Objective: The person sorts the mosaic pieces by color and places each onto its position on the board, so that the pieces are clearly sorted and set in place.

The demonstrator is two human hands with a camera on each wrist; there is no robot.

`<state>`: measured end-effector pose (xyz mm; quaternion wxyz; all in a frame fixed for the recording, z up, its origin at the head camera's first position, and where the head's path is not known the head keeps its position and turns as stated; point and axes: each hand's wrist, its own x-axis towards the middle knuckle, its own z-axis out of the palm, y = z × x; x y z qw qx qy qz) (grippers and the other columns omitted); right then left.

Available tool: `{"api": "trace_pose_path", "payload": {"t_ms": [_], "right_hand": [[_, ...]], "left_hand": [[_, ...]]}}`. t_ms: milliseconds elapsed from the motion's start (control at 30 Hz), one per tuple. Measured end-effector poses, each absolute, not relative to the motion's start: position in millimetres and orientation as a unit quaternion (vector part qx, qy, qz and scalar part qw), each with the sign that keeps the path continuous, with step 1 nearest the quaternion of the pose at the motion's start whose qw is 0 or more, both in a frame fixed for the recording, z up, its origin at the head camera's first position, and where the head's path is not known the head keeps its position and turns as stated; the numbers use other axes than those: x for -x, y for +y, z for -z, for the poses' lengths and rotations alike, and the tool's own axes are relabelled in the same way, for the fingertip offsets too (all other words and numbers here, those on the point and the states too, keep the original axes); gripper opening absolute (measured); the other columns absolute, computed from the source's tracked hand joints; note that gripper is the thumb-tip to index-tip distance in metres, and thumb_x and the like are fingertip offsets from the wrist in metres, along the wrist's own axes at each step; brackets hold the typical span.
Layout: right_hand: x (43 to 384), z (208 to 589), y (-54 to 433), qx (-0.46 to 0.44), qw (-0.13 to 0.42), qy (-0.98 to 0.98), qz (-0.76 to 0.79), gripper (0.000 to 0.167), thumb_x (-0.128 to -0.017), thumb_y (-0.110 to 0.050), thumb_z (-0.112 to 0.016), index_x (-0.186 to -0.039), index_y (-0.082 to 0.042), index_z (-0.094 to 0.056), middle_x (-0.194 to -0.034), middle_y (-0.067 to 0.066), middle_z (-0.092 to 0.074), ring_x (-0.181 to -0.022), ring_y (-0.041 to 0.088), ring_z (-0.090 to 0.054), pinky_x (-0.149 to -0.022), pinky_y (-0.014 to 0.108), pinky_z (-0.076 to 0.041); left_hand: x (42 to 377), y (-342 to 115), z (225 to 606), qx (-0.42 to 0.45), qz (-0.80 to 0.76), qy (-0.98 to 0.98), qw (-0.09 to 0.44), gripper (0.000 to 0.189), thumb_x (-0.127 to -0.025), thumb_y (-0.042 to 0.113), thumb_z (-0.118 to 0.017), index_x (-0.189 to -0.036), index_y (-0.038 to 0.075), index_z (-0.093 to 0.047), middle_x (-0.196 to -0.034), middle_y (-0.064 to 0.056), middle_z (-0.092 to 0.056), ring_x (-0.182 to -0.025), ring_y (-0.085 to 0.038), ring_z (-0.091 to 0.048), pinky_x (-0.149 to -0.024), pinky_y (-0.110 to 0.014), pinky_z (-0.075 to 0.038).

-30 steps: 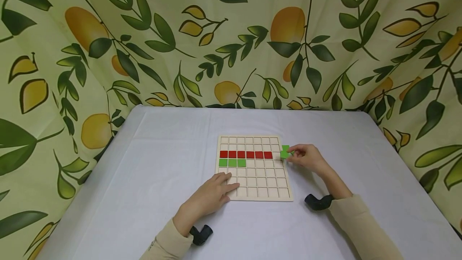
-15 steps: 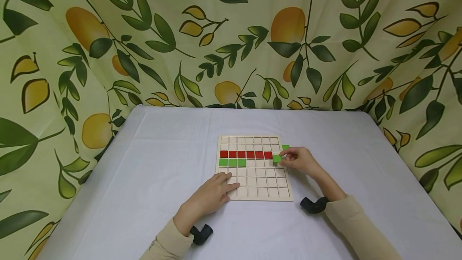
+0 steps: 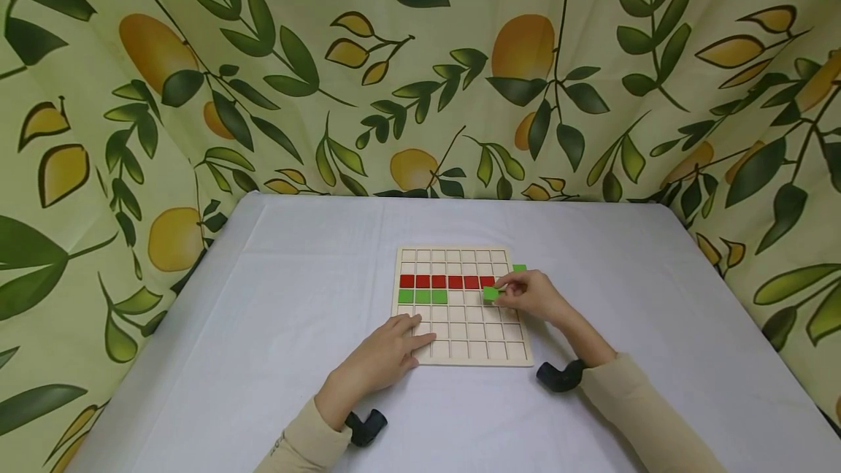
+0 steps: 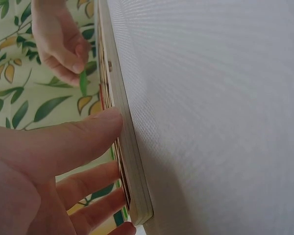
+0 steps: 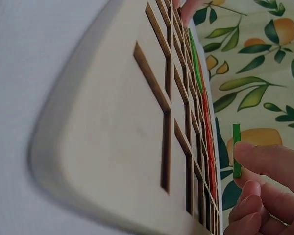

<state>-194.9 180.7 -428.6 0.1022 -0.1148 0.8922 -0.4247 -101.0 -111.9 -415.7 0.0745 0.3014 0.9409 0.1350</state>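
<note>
A pale wooden grid board (image 3: pixel 473 351) lies on the white table. Several red square tiles (image 3: pixel 439 281) fill most of one row, and green square tiles (image 3: pixel 423 296) sit at the left of the row below. My right hand (image 3: pixel 534 294) pinches a green tile (image 3: pixel 490 295) by its edge above the board, under the right end of the red row. In the right wrist view this held tile (image 5: pixel 236 151) stands clear of the grid. My left hand (image 3: pixel 384 351) rests on the board's near left corner, fingers spread, thumb (image 4: pixel 95 134) at its edge.
Another green tile (image 3: pixel 520 268) lies just past the board's right edge, partly behind the right hand. Black wrist devices (image 3: pixel 561 377) hang below both forearms. A leaf-and-fruit patterned curtain (image 3: pixel 420 79) rises behind the table.
The right hand has carried the green tile leftward from the board's right edge to over the row below the red tiles. The left hand has stayed in place.
</note>
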Motion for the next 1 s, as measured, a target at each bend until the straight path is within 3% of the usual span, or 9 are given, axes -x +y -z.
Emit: {"api": "trace_pose_path", "payload": {"t_ms": [1000], "right_hand": [[196.6,434.2,142.4,0.113,0.104,0.889,0.431,0.023,-0.076,-0.006,-0.077,-0.097,0.003,-0.07,-0.07,0.001,-0.053,-0.066,0.012,-0.046,-0.051,0.015,-0.037]], "left_hand": [[100.8,-113.0,414.8,-0.305,-0.136,0.94,0.067,0.041,-0.092,0.016,-0.063,-0.133,0.018,-0.06,-0.142,-0.014,-0.052,-0.134,-0.032,-0.047,-0.112,-0.043,-0.043]]}}
